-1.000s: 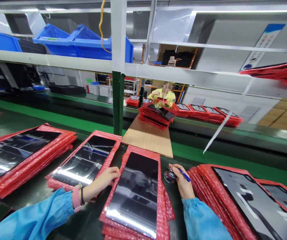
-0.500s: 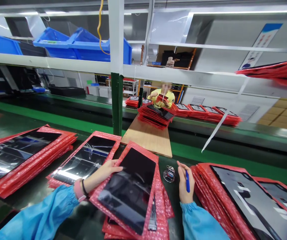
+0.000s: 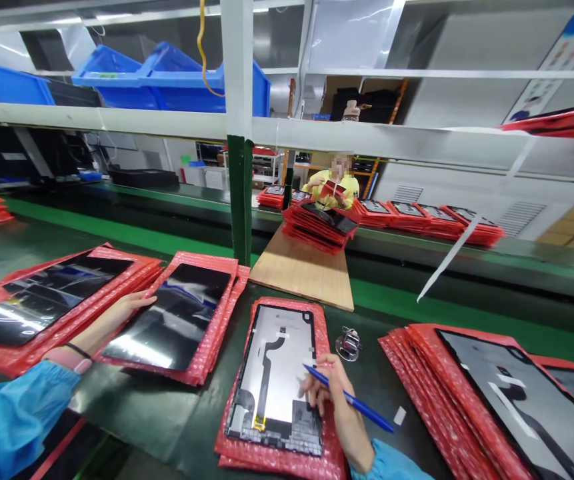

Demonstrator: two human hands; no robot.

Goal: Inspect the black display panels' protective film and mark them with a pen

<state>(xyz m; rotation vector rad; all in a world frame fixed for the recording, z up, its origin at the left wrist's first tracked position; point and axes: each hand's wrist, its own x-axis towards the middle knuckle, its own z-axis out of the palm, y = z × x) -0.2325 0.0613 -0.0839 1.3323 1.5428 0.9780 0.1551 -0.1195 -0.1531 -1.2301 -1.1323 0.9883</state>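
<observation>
My left hand (image 3: 125,310) grips the left edge of a black, glossy tablet screen (image 3: 179,317) lying on red bubble wrap. Its thumb rests near the screen's edge; the other fingers are partly hidden. My right hand (image 3: 334,393) is closed round a blue pen (image 3: 367,408), its fingers low over the right side of another screen panel (image 3: 291,367). That panel lies silver back up on red bubble wrap (image 3: 324,333), with a dark ribbon cable and a yellow patch showing.
Bubble-wrapped panel stacks flank both hands, one at left (image 3: 51,300) and one at right (image 3: 501,387). A small metal-and-clear item (image 3: 349,343) and a white scrap (image 3: 399,416) sit nearby. A wooden board (image 3: 307,273) bridges toward a co-worker (image 3: 339,190). A green post (image 3: 241,200) stands ahead.
My left hand carried the black screen left onto the neighbouring wrapped screen, uncovering the silver-backed panel. My right hand came left and down over that panel with the pen.
</observation>
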